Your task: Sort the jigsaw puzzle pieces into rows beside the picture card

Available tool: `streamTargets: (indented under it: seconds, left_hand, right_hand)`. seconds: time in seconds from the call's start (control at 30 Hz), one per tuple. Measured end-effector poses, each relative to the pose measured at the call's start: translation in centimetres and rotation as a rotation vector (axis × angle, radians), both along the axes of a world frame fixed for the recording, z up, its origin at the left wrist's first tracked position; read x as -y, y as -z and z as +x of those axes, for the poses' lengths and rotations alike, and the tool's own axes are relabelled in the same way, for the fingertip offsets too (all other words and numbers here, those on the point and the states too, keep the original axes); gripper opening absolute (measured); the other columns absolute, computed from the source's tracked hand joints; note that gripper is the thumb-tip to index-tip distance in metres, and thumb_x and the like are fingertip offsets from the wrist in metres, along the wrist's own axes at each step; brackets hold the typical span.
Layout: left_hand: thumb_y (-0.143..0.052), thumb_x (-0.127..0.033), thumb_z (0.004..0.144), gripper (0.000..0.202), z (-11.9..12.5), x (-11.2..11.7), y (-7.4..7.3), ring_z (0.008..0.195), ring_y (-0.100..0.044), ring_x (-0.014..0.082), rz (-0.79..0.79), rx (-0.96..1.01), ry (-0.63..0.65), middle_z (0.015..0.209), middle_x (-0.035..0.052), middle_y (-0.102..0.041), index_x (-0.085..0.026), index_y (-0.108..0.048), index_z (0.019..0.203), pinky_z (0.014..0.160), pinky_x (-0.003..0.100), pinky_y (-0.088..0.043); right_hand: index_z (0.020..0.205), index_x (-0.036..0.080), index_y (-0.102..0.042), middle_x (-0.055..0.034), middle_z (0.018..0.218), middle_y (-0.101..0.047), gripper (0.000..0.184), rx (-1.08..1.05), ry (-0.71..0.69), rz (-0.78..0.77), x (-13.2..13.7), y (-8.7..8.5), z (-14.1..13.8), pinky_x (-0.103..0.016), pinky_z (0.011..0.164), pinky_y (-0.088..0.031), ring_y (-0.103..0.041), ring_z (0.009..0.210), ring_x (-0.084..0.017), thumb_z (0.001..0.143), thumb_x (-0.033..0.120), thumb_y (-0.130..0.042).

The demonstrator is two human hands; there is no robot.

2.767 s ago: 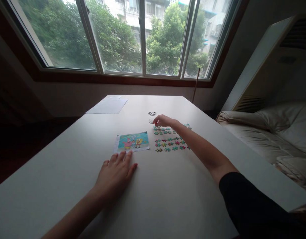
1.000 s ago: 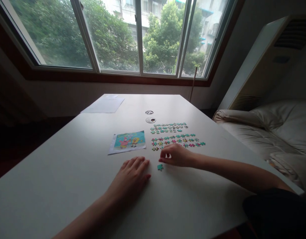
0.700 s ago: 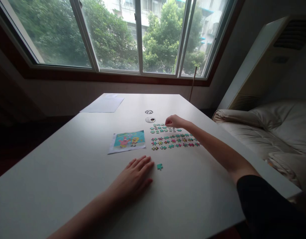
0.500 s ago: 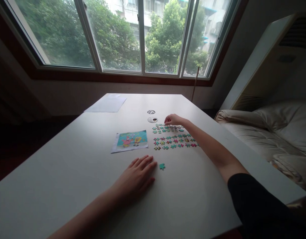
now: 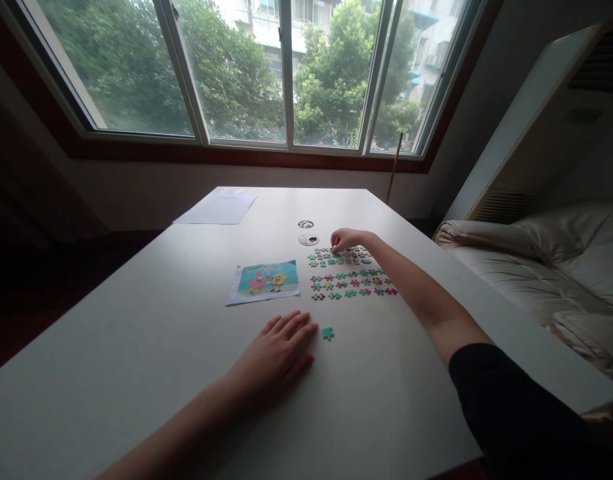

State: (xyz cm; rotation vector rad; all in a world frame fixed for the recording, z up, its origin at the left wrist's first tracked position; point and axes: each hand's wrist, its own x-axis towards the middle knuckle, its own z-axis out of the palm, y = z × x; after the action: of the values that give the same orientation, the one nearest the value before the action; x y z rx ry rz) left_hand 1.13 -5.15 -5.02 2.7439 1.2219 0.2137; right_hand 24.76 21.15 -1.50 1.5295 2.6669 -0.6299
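A lone teal jigsaw piece (image 5: 328,333), flat with knobbed edges, lies on the white table (image 5: 386,393) just beside the left hand (image 5: 281,343), whose fingers rest extended and released. The right hand (image 5: 349,239) bends over the far rows of jigsaw pieces (image 5: 351,293), mostly teal flecked with pink and yellow; its fingertips are drawn together, but whether they grasp one I cannot tell.

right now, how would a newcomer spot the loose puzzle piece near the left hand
On the big white table, find the person's bare left hand. Just to its right lies a small, flat, teal-green jigsaw piece. Unlike the multicoloured jigsaw pieces laid out in rows farther away, it sits alone.
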Motion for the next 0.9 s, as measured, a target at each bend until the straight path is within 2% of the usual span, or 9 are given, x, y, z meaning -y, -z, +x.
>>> streamTargets:
  seconds: [0.2, 0.33, 0.37, 0.47, 0.57, 0.63, 0.73, 0.8, 0.9]
  left_hand:
    - [-0.031, -0.04, 0.088, 0.043, -0.1, 0.1, 0.2, 0.124, -0.032, 0.0259, 0.008, 0.01, 0.01, 0.136, 0.0079, -0.037, -0.025, -0.034, 0.129, 0.1, 0.047, -0.028]
    - [-0.032, -0.04, 0.088, 0.043, -0.1, 0.0, 0.3, 0.124, -0.032, 0.0255, 0.015, 0.002, 0.005, 0.135, 0.0078, -0.037, -0.025, -0.034, 0.129, 0.1, 0.046, -0.028]
    - [-0.032, -0.039, 0.088, 0.042, 0.0, 0.0, 0.4, 0.123, -0.032, 0.0255, 0.018, -0.001, 0.005, 0.135, 0.0077, -0.038, -0.026, -0.035, 0.128, 0.1, 0.046, -0.028]
    - [-0.032, -0.037, 0.089, 0.042, 0.1, 0.0, 0.3, 0.123, -0.032, 0.0258, 0.029, -0.003, 0.01, 0.135, 0.0068, -0.037, -0.03, -0.032, 0.13, 0.098, 0.048, -0.029]
    - [-0.032, -0.034, 0.089, 0.043, 0.1, 0.2, 0.2, 0.122, -0.033, 0.027, 0.039, -0.003, 0.011, 0.134, 0.006, -0.037, -0.035, -0.027, 0.131, 0.096, 0.05, -0.03]
    - [-0.032, -0.033, 0.089, 0.042, 0.2, 0.3, 0.2, 0.122, -0.033, 0.028, 0.04, -0.009, 0.016, 0.134, 0.0062, -0.037, -0.037, -0.028, 0.131, 0.095, 0.05, -0.03]
    - [-0.032, -0.034, 0.089, 0.04, 0.2, 0.2, 0.2, 0.122, -0.033, 0.0289, 0.039, -0.019, 0.028, 0.134, 0.0067, -0.037, -0.038, -0.032, 0.128, 0.095, 0.051, -0.03]
    - [-0.033, -0.034, 0.089, 0.039, 0.1, 0.1, 0.3, 0.122, -0.033, 0.0291, 0.041, -0.017, 0.029, 0.134, 0.0064, -0.036, -0.038, -0.034, 0.127, 0.095, 0.051, -0.03]
    - [-0.033, -0.035, 0.089, 0.038, 0.1, -0.1, 0.4, 0.121, -0.034, 0.0293, 0.046, -0.007, 0.021, 0.133, 0.0058, -0.037, -0.039, -0.035, 0.127, 0.094, 0.051, -0.031]
  right_hand:
    - [0.078, 0.012, -0.062, -0.005, 0.075, -0.063, 0.02, -0.125, -0.024, 0.057, 1.8, -0.6, -0.1, -0.021, 0.055, -0.04, -0.056, 0.065, -0.012, 0.063, 0.025, -0.067]
    - [0.096, 0.015, -0.057, -0.0029, 0.08, -0.064, 0.027, -0.255, -0.078, 0.078, 6.1, -0.9, -0.1, -0.02, 0.062, -0.043, -0.058, 0.069, -0.009, 0.072, 0.027, -0.06]
    - [0.094, 0.016, -0.058, -0.0021, 0.078, -0.065, 0.025, -0.291, -0.1, 0.07, 7.6, -0.7, -0.1, -0.02, 0.062, -0.044, -0.058, 0.068, -0.009, 0.073, 0.029, -0.059]
    - [0.086, 0.014, -0.061, -0.0038, 0.077, -0.066, 0.023, -0.5, -0.209, -0.105, 12.7, 0.1, 0.2, -0.021, 0.062, -0.046, -0.061, 0.07, -0.011, 0.071, 0.032, -0.06]
    - [0.081, 0.014, -0.062, -0.0034, 0.07, -0.066, 0.023, -0.55, -0.129, -0.277, 17.2, 1.0, 0.5, -0.021, 0.058, -0.046, -0.061, 0.064, -0.011, 0.07, 0.034, -0.061]
    - [0.079, 0.014, -0.062, -0.0032, 0.067, -0.066, 0.022, -0.547, -0.049, -0.338, 19.1, 1.5, 0.7, -0.021, 0.054, -0.045, -0.06, 0.061, -0.012, 0.07, 0.034, -0.06]
    - [0.073, 0.016, -0.063, -0.0021, 0.065, -0.064, 0.019, -0.499, 0.006, -0.223, 20.5, 1.8, 1.0, -0.02, 0.051, -0.042, -0.058, 0.058, -0.012, 0.067, 0.034, -0.063]
    - [0.069, 0.017, -0.062, -0.0007, 0.062, -0.062, 0.018, -0.451, -0.005, -0.123, 20.7, 2.0, 1.0, -0.019, 0.049, -0.039, -0.055, 0.056, -0.011, 0.065, 0.034, -0.065]
    - [0.069, 0.017, -0.061, 0.0011, 0.058, -0.058, 0.015, -0.417, -0.018, -0.067, 21.0, 2.1, 1.0, -0.018, 0.047, -0.036, -0.051, 0.053, -0.009, 0.066, 0.033, -0.063]
